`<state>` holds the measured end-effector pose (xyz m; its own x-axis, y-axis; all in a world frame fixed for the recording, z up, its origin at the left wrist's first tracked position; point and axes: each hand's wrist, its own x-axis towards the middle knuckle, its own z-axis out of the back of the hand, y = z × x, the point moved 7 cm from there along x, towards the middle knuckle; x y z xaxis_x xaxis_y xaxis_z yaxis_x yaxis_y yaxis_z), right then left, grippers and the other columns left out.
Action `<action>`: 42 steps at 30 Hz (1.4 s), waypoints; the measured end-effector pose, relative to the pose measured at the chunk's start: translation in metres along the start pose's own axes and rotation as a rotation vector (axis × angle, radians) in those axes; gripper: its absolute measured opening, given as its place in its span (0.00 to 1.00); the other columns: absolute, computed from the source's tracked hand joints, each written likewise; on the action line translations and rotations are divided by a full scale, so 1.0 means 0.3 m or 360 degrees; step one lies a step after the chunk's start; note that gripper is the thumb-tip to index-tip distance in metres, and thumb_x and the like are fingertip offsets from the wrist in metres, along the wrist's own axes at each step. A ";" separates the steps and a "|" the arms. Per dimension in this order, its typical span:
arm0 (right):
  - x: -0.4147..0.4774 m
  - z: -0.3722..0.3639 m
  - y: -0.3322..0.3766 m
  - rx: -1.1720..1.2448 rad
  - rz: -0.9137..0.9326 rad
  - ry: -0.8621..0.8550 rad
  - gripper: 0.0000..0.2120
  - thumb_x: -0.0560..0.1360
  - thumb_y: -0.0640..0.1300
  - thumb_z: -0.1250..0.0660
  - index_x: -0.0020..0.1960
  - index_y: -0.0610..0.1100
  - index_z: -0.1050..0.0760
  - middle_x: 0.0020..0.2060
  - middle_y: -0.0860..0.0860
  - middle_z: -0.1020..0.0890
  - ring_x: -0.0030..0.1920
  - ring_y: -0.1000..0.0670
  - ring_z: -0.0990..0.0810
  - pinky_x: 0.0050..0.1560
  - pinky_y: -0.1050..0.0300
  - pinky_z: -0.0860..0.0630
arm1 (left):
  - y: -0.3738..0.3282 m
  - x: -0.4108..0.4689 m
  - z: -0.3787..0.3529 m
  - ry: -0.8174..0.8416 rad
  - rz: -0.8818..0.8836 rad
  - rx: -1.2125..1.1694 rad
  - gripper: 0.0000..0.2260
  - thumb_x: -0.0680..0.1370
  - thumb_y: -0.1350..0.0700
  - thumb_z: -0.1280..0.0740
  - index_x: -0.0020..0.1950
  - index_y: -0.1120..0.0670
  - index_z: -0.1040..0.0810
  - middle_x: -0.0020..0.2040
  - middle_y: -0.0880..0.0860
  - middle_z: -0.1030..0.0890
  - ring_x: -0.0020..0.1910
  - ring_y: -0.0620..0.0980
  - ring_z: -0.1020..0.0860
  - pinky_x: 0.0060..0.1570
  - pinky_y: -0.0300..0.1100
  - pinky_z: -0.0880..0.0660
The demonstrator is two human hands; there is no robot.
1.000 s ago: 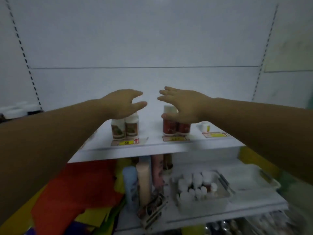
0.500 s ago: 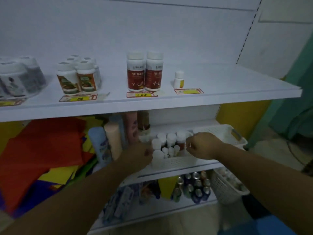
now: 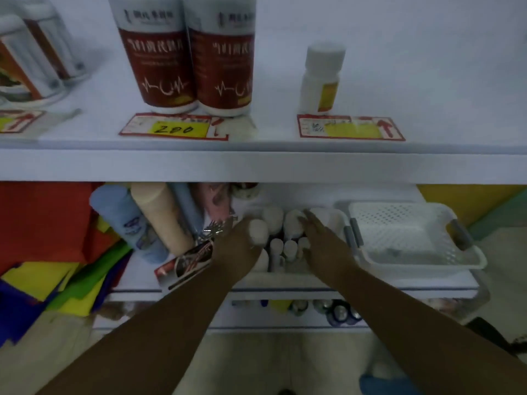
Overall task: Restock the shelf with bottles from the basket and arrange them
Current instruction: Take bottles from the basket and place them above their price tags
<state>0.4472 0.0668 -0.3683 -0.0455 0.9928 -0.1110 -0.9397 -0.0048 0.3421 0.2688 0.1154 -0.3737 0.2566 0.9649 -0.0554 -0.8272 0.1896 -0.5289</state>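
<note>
Both hands reach into the basket (image 3: 285, 276) of white-capped bottles (image 3: 291, 248) on the lower shelf (image 3: 399, 285); the left hand (image 3: 238, 248) curls its fingers round one bottle (image 3: 258, 233); the right hand (image 3: 322, 242) lays straight, close-set fingers across another cap (image 3: 293, 223); a second basket (image 3: 413, 260) sits just beside; the upper shelf (image 3: 285, 163) carries two red-labelled bottles (image 3: 159, 67) and a small white bottle (image 3: 322, 78).

Smooth, white-painted shelf (image 3: 256, 163); glossy plastic red-labelled bottles (image 3: 159, 67); matt white plastic small bottle (image 3: 320, 78); paper price tag (image 3: 174, 128); perforated white plastic basket (image 3: 413, 238), smooth-rimmed
</note>
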 end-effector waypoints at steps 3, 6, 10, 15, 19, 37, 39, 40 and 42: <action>0.080 -0.023 -0.022 0.0130 -0.0109 0.0056 0.33 0.79 0.44 0.43 0.77 0.50 0.58 0.78 0.53 0.53 0.71 0.45 0.34 0.65 0.48 0.30 | 0.011 0.018 -0.056 -0.0086 0.0054 -0.0100 0.26 0.71 0.47 0.34 0.68 0.51 0.32 0.59 0.54 0.21 0.58 0.57 0.24 0.58 0.54 0.27; 0.103 -0.049 -0.037 0.0184 -0.0199 -0.0054 0.31 0.78 0.48 0.41 0.76 0.49 0.52 0.75 0.49 0.45 0.64 0.41 0.27 0.60 0.46 0.26 | 0.021 0.017 -0.083 -0.0130 0.0057 -0.0106 0.28 0.73 0.43 0.36 0.71 0.50 0.36 0.64 0.51 0.25 0.62 0.53 0.27 0.62 0.54 0.30; 0.096 -0.048 -0.027 0.0279 -0.0170 -0.0244 0.26 0.76 0.49 0.37 0.71 0.46 0.40 0.70 0.48 0.35 0.59 0.43 0.23 0.54 0.49 0.25 | 0.023 0.017 -0.086 -0.0170 0.0041 -0.0138 0.24 0.75 0.40 0.39 0.68 0.49 0.32 0.63 0.50 0.24 0.62 0.52 0.28 0.60 0.46 0.34; 0.082 -0.013 -0.029 0.0492 -0.0156 -0.0321 0.25 0.72 0.51 0.31 0.66 0.46 0.32 0.65 0.49 0.26 0.60 0.45 0.24 0.56 0.51 0.26 | 0.027 0.012 -0.074 -0.0160 0.0109 -0.0349 0.22 0.73 0.45 0.34 0.65 0.50 0.29 0.61 0.52 0.23 0.62 0.53 0.29 0.61 0.48 0.31; 0.032 0.102 -0.023 0.0951 -0.0302 -0.0642 0.20 0.65 0.49 0.23 0.53 0.52 0.27 0.47 0.56 0.22 0.49 0.51 0.22 0.47 0.62 0.27 | -0.006 0.020 0.061 -0.0354 0.0219 -0.0838 0.15 0.71 0.54 0.28 0.57 0.52 0.25 0.55 0.50 0.21 0.51 0.42 0.24 0.56 0.34 0.27; -0.340 0.304 0.680 0.2273 -0.0077 -0.0351 0.11 0.69 0.54 0.35 0.47 0.51 0.22 0.46 0.47 0.16 0.50 0.46 0.17 0.53 0.45 0.21 | -0.075 -0.524 0.618 -0.0123 0.0187 -0.2023 0.07 0.78 0.51 0.37 0.44 0.45 0.20 0.44 0.50 0.16 0.47 0.54 0.18 0.52 0.53 0.22; -0.377 0.332 0.739 0.2314 -0.0069 -0.0366 0.10 0.73 0.54 0.37 0.46 0.50 0.20 0.44 0.47 0.14 0.48 0.45 0.16 0.52 0.44 0.21 | -0.072 -0.577 0.669 -0.0135 0.0181 -0.2070 0.07 0.77 0.50 0.37 0.45 0.46 0.20 0.43 0.51 0.15 0.46 0.55 0.18 0.49 0.52 0.21; -0.396 0.340 0.760 0.2354 -0.0099 -0.0369 0.11 0.75 0.53 0.38 0.46 0.49 0.19 0.44 0.46 0.14 0.47 0.44 0.16 0.52 0.43 0.20 | -0.072 -0.602 0.691 -0.0130 0.0184 -0.2087 0.07 0.77 0.49 0.37 0.46 0.47 0.20 0.40 0.51 0.15 0.44 0.54 0.18 0.47 0.51 0.21; -0.428 0.343 0.791 0.2434 -0.0179 -0.0354 0.15 0.76 0.55 0.40 0.46 0.48 0.18 0.43 0.44 0.14 0.48 0.41 0.16 0.54 0.41 0.21 | -0.082 -0.646 0.729 -0.0093 0.0152 -0.2082 0.08 0.77 0.49 0.38 0.50 0.48 0.21 0.41 0.51 0.15 0.44 0.54 0.17 0.46 0.52 0.20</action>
<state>0.2649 -0.0494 -0.1770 0.1791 0.9775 -0.1116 0.3018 0.0534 0.9519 0.1303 -0.0365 -0.1647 0.1752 0.9773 -0.1188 0.2608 -0.1624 -0.9516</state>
